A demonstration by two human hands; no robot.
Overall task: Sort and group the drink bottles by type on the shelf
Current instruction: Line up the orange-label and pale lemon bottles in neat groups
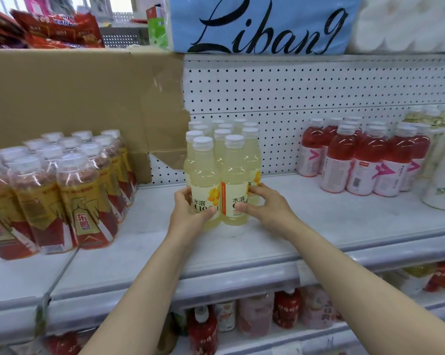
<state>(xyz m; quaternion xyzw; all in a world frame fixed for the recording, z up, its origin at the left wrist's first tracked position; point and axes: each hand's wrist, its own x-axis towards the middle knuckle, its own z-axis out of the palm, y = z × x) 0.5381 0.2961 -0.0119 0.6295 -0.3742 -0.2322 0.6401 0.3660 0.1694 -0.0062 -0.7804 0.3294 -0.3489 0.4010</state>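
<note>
Several pale yellow lemon drink bottles with white caps stand grouped in the middle of the white shelf (306, 226). My left hand (188, 208) grips the front left lemon bottle (204, 180) low on its label. My right hand (265, 204) holds the front right lemon bottle (235, 180), thumb across its label and fingers round its right side. Both front bottles stand upright on the shelf, touching each other. A shrink-wrapped pack of amber bottles with red and gold labels (62, 190) sits at the left. Red drink bottles with pink-white labels (362, 160) stand at the right.
White-labelled bottles (444, 175) stand at the far right. A cardboard sheet (75, 98) leans on the pegboard back (293, 93) at the left. Packs of goods lie on the shelf above, and more bottles (254, 316) fill the shelf below.
</note>
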